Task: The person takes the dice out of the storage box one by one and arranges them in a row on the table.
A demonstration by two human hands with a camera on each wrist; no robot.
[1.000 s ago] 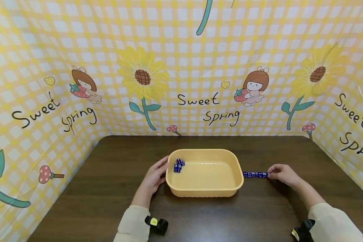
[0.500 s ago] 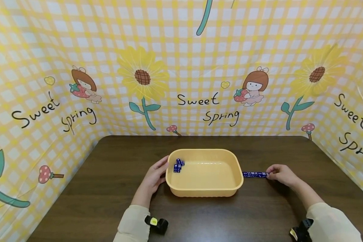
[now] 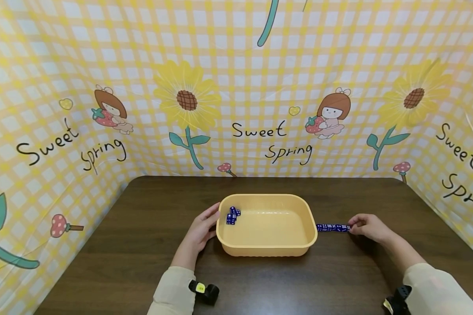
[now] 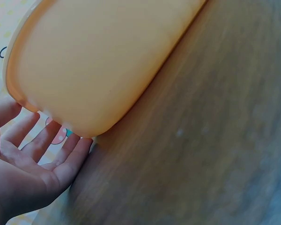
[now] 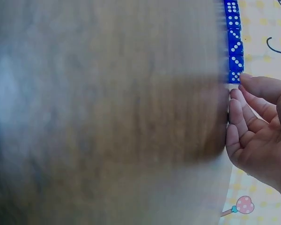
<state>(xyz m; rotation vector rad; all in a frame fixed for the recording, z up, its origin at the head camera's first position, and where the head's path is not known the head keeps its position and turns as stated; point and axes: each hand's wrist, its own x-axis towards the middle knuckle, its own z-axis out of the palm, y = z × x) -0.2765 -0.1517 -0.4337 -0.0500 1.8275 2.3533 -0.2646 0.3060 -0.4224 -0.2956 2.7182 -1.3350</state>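
A pale yellow plastic bin [image 3: 266,251] stands mid-table in the head view, with several blue dice [image 3: 231,216] bunched inside at its left end. Against its left side rests my left hand [image 3: 200,229], and the left wrist view shows relaxed, spread fingertips touching the outer wall [image 4: 103,70]. Outside the bin, a straight row of blue dice [image 3: 331,227] with white pips runs from the right wall towards my right hand [image 3: 370,227]. Thumb and forefinger of that hand pinch the end die [image 5: 235,77], while the other fingers curl loosely below the row.
The dark wooden table [image 3: 280,284] carries the bin and the row. Behind it and at both sides hangs a yellow checked cloth [image 3: 252,87] with flowers and lettering. Black wrist cameras [image 3: 205,292] sit on both sleeves.
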